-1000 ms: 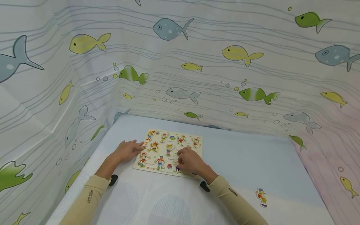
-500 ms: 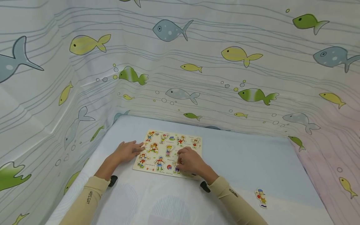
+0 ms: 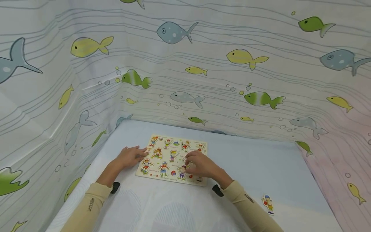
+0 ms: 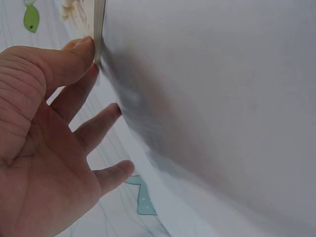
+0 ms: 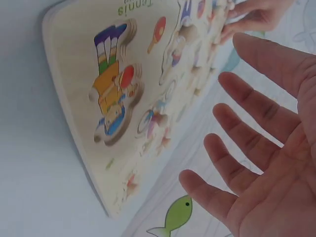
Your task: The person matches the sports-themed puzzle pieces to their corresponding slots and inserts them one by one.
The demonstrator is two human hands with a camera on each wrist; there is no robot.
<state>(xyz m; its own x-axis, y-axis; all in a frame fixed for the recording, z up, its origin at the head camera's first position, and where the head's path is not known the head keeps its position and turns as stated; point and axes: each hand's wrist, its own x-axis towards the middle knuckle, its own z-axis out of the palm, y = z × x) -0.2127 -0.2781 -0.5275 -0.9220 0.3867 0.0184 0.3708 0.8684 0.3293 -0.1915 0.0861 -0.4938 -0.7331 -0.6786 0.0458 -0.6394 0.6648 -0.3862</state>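
Note:
A cream wooden puzzle board [image 3: 189, 181] with sports figures lies on the table. My left hand [image 3: 131, 157] is at its left side; in the left wrist view the thumb and forefinger touch the board's edge, the other fingers stretched out. Over the board's right part hovers my right hand [image 3: 201, 166], fingers spread and holding nothing. Just left of it sits a figure piece in purple and green [image 3: 182, 173]. The right wrist view shows a blue-capped figure [image 5: 109, 84] in a sunken outline near the board's corner. A similar loose piece [image 3: 268, 205] lies at the right.
The table has a pale blue and white cover [image 3: 246, 167]. A curtain printed with fish [image 3: 185, 96] rises behind it and along both sides. Several other figure pieces, such as the batter [image 3: 173, 156], sit in the board.
My right hand has opened and drawn back slightly to the right, baring the purple and green figure piece. My left hand keeps its place at the board's edge. The head view has shifted slightly.

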